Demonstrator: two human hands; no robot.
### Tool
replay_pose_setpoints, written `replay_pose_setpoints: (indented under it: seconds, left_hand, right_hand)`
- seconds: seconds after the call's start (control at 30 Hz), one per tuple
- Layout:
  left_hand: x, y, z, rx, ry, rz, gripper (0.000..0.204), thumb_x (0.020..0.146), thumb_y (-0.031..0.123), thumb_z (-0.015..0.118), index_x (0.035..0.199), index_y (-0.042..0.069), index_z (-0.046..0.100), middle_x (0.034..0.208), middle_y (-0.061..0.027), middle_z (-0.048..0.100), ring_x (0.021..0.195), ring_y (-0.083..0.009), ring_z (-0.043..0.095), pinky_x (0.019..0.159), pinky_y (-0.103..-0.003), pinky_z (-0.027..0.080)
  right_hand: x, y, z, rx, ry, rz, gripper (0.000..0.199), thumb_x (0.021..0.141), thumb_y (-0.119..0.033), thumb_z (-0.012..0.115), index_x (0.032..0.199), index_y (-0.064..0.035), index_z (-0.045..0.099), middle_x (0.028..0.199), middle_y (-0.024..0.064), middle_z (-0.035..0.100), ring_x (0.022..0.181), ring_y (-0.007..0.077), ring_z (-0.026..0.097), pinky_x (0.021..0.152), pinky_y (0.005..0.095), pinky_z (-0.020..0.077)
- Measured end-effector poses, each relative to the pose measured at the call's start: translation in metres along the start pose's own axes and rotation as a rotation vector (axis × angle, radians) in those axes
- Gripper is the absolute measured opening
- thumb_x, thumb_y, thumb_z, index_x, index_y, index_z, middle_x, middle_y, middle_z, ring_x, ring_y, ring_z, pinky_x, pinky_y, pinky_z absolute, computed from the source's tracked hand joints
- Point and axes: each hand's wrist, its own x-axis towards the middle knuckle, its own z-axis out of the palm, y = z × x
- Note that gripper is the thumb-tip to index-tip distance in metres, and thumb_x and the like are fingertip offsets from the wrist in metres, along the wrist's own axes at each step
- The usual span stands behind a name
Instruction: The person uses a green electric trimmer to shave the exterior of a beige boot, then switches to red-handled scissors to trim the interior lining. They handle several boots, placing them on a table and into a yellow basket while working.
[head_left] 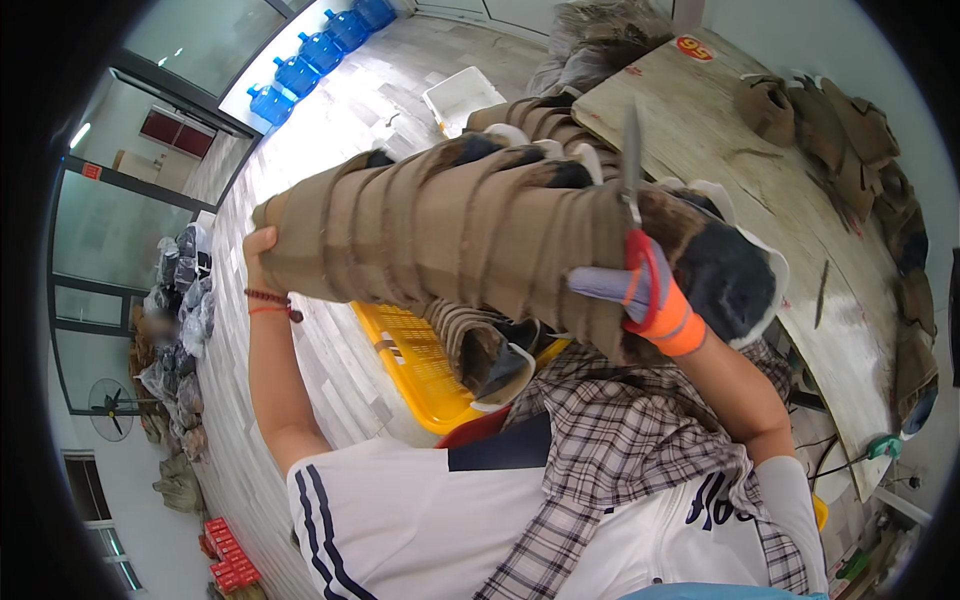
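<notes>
A long stack of nested brown shoe uppers [450, 235] with dark, furry lining lies across the view, held up off the table. My left hand [262, 245] grips its left end, thumb on the near side and the other fingers hidden behind. Toward the right end, my right hand [655, 305], in a grey and orange glove, presses against the stack with its fingers. That same hand holds red-handled scissors [630, 170], blades pointing up. Below the stack, a yellow plastic basket [395, 365] holds more nested uppers [470, 350].
At the right stands a worn table [680, 120] with brown uppers [850, 130] along its far edge. More stacked uppers [540, 120] sit beyond mine. A white bin [462, 95] stands on the floor, blue water jugs [320, 50] by the glass wall. Bagged goods [180, 320] line the left.
</notes>
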Motion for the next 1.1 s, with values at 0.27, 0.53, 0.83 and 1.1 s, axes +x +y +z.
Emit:
replay_pose_setpoints:
  seconds: [0.27,0.53,0.83,1.1]
  left_hand:
    - [-0.021,-0.019,-0.122,-0.072,0.229,-0.057,0.062,0.071,0.027,0.062,0.123,-0.002,0.048,0.119,-0.0166,0.056,0.105,-0.0311,0.056,0.094,-0.042,0.045]
    - [0.031,-0.102,-0.193,-0.167,0.324,-0.225,0.053,0.072,0.026,0.068,0.115,-0.002,0.055,0.111,-0.0151,0.06,0.097,-0.0288,0.059,0.088,-0.041,0.048]
    - [0.02,-0.114,-0.191,0.345,0.382,-0.549,0.059,0.071,0.015,0.074,0.122,-0.001,0.05,0.111,-0.0113,0.06,0.098,-0.0261,0.057,0.09,-0.037,0.045]
    - [-0.008,-0.15,-0.122,1.757,0.654,-0.025,0.047,0.074,0.017,0.054,0.121,0.009,0.053,0.121,-0.0178,0.049,0.114,-0.0352,0.046,0.094,-0.047,0.039]
  right_hand:
    - [0.089,0.041,0.086,0.152,-0.098,0.052,0.045,0.074,-0.011,0.074,0.113,0.0016,0.056,0.105,0.0091,0.063,0.095,0.0132,0.058,0.084,0.0292,0.0465]
    - [0.103,0.084,0.12,0.37,0.042,0.335,0.041,0.074,-0.01,0.074,0.109,0.004,0.058,0.099,0.0076,0.064,0.088,0.0142,0.06,0.078,0.0284,0.0497]
    - [0.072,0.14,0.179,-0.109,0.085,0.333,0.058,0.07,-0.039,0.073,0.111,-0.0016,0.057,0.103,0.0192,0.062,0.095,0.0355,0.059,0.084,0.0352,0.0458]
    - [0.065,0.127,0.182,-0.134,0.09,0.27,0.07,0.071,-0.049,0.07,0.119,-0.0017,0.052,0.115,0.0198,0.057,0.106,0.0358,0.054,0.089,0.0363,0.0431]
